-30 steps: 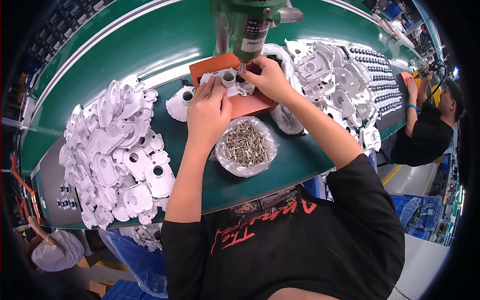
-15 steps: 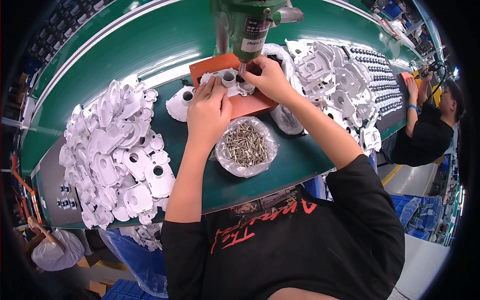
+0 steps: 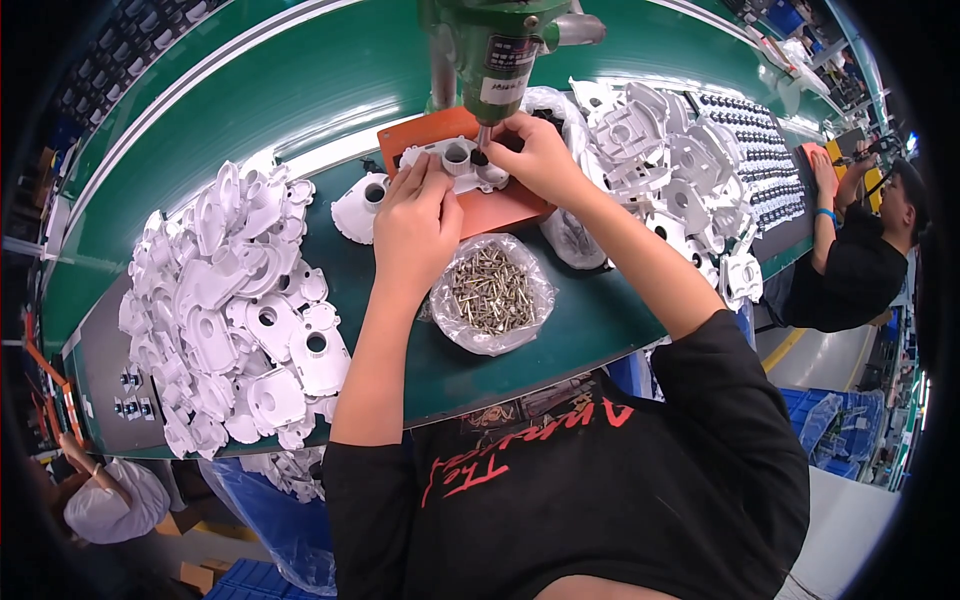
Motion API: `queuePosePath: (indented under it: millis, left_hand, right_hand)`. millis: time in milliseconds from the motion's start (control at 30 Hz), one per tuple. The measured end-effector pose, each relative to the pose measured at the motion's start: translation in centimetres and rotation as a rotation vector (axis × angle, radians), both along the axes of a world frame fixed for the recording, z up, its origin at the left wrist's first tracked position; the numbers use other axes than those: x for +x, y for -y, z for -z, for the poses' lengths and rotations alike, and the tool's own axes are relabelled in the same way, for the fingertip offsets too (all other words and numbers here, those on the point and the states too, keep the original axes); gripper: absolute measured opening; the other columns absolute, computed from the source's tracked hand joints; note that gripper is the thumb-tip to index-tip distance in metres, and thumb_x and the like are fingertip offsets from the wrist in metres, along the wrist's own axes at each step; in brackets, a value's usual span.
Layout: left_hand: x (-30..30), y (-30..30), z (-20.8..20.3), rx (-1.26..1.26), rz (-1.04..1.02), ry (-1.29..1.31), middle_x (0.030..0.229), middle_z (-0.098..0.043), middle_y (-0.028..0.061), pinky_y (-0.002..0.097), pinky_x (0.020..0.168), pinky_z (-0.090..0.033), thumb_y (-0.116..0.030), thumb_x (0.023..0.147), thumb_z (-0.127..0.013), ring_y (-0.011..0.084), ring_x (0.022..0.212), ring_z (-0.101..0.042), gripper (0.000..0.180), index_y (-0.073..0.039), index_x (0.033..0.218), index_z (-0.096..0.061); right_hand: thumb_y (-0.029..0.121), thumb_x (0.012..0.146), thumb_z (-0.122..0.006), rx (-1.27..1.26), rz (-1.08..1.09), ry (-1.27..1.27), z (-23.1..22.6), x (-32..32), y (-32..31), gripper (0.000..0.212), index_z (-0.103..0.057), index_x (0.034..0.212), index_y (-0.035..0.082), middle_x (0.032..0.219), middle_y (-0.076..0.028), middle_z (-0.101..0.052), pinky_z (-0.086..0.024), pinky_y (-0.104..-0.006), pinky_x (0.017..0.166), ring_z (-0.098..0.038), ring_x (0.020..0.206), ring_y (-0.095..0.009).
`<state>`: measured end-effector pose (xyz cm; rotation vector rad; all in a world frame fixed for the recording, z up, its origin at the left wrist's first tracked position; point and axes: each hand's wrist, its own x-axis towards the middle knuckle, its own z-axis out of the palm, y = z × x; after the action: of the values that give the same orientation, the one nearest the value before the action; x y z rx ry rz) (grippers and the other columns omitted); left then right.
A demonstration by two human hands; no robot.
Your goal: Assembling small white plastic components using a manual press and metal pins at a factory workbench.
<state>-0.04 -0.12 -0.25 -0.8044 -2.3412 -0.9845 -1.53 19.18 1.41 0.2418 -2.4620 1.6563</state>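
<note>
Beneath the green, rounded metal machine head (image 3: 490, 60), a flat rectangular orange plate (image 3: 500, 212) bears the white moulded plastic housing (image 3: 464, 181). The left hand (image 3: 418, 205), fingers together, holds its left end, probably for steadiness; the right hand (image 3: 540, 160) pinches narrowly beside the slim metal spindle (image 3: 485, 134), its contents hidden.

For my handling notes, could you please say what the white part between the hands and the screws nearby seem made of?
White part: probably moulded plastic, satin, judging by its even colour and soft highlights. Screws: likely metal, perhaps plated, given their bright silvery-gold glints.
</note>
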Motion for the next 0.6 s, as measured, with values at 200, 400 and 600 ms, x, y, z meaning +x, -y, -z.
queuePosePath:
  millis: [200,400,600]
  left_hand:
    - [0.03,-0.05,-0.07,0.000,-0.001,0.002,0.108,-0.063,0.0242,0.0455,0.095,-0.045,-0.008,0.079,-0.057,0.0394,0.104,-0.060,0.021,0.002,0.097,-0.062]
    - [0.05,-0.07,-0.09,0.009,-0.005,0.004,0.107,-0.064,0.0224,0.0449,0.095,-0.046,-0.008,0.079,-0.057,0.0385,0.104,-0.060,0.018,0.002,0.093,-0.062]
    - [0.11,-0.12,-0.24,0.019,0.000,-0.009,0.107,-0.065,0.0205,0.0440,0.095,-0.046,-0.007,0.079,-0.057,0.0370,0.104,-0.060,0.015,0.001,0.089,-0.063]
  right_hand:
    - [0.014,0.078,-0.066,0.093,-0.023,-0.026,-0.56,0.19,0.06,0.022,-0.061,0.090,-0.003,0.083,-0.007,-0.061,-0.045,-0.0289,0.076,-0.056,0.080,-0.015]
    - [0.017,0.077,-0.067,0.153,-0.013,-0.070,-0.51,0.07,0.03,0.025,-0.061,0.091,-0.003,0.083,-0.010,-0.061,-0.045,-0.0311,0.076,-0.056,0.080,-0.019]
    - [0.017,0.077,-0.067,0.175,-0.018,-0.080,-0.59,0.08,0.07,0.026,-0.061,0.091,-0.004,0.084,-0.011,-0.061,-0.045,-0.0319,0.075,-0.056,0.080,-0.020]
